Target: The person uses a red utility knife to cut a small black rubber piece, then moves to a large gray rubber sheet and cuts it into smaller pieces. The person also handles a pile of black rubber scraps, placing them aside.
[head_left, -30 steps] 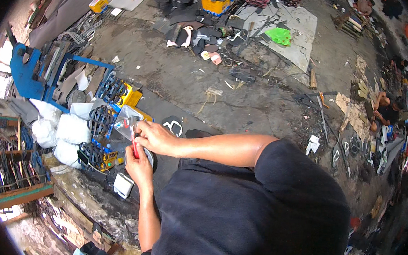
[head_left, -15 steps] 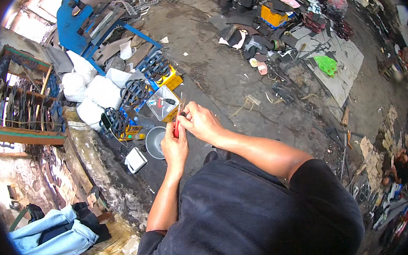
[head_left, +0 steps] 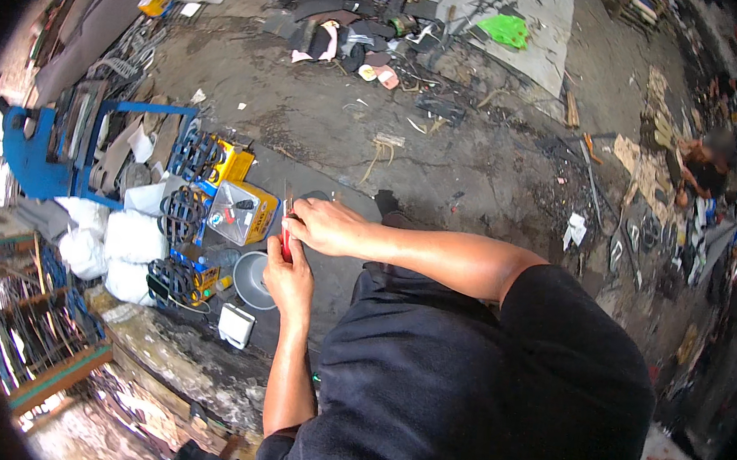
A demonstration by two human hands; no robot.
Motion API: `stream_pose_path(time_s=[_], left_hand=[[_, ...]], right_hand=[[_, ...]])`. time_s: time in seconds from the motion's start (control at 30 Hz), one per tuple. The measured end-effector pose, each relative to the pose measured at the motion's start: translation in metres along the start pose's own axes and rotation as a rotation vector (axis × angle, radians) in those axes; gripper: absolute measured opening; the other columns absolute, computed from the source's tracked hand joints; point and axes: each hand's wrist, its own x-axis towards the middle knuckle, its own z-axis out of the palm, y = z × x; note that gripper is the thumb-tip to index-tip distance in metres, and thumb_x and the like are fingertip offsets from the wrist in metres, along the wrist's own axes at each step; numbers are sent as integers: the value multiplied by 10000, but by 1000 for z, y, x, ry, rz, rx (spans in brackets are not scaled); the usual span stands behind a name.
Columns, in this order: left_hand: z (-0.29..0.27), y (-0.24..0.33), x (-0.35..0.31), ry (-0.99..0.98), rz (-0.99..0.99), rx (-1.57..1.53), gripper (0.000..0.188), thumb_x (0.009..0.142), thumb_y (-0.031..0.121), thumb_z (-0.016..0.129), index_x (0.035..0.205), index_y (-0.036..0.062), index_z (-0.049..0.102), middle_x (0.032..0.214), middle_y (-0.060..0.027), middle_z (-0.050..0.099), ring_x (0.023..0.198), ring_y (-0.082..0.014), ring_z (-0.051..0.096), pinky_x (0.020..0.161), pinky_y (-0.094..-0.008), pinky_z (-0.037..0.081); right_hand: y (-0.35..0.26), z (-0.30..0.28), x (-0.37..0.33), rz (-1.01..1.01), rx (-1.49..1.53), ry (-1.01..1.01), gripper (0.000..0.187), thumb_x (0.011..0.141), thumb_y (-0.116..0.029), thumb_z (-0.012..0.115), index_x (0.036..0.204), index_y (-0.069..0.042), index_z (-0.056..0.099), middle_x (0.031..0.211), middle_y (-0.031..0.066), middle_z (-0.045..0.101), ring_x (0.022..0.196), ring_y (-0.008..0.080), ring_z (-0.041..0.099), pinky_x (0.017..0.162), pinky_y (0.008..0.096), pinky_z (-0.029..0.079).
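My left hand [head_left: 290, 283] is closed round the red handle of a slim tool [head_left: 286, 245]. A thin metal shaft appears to rise from it; its exact kind is too small to tell. Just above, my right hand [head_left: 333, 229] is closed, its fingertips pressed against the tool's upper part. What lies between those fingertips is mostly hidden. Below the hands on the floor are a grey bowl [head_left: 247, 281] and a clear-topped yellow container [head_left: 230, 226] with small items in it.
Dark cut strap pieces [head_left: 182, 215], white bags [head_left: 135, 238] and a blue metal frame [head_left: 29, 152] stand at the left. A white box [head_left: 235, 327] sits near the bowl. Scraps [head_left: 350, 44] and a green bag [head_left: 504, 30] lie farther off. Another person [head_left: 706, 163] is at the far right.
My view has turned toward the right, so the surroundings appear shifted left and rotated. Both hands stay together at the red-handled tool, with the right fingers still against its upper part.
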Motion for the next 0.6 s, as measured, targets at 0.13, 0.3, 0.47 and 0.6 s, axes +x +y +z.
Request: stream_pose_path(time_s=[0.13, 0.3, 0.47, 0.6], left_hand=[[31, 33, 28, -118, 100, 68, 250, 1021, 257, 557, 992, 9, 550, 791, -269, 655, 731, -459, 651, 628, -487, 481], [91, 65, 76, -232, 297, 18, 206, 1025, 213, 545, 977, 18, 496, 764, -278, 632, 708, -484, 632, 584, -522, 464], [173, 91, 123, -466, 290, -3, 179, 1015, 190, 555, 1001, 22, 494, 747, -273, 633, 726, -486, 634, 603, -527, 470], [266, 81, 140, -543, 313, 3, 198, 1012, 217, 548, 1020, 23, 510, 761, -281, 642, 727, -488, 640, 598, -550, 475]], right_hand=[[20, -28, 4, 287, 318, 133, 452, 1015, -400, 457, 958, -2, 663, 933, 255, 693, 890, 437, 673, 766, 525, 504], [69, -86, 21, 322, 302, 218, 440, 1019, -385, 459, 953, 29, 594, 888, 238, 670, 920, 433, 657, 767, 518, 502], [158, -129, 32, 238, 91, 355, 373, 1009, -342, 493, 1015, 31, 505, 972, 294, 621, 919, 481, 622, 782, 538, 497], [241, -126, 44, 458, 235, 406, 422, 1011, -363, 466, 1041, 51, 547, 966, 313, 640, 932, 503, 618, 802, 558, 482]])
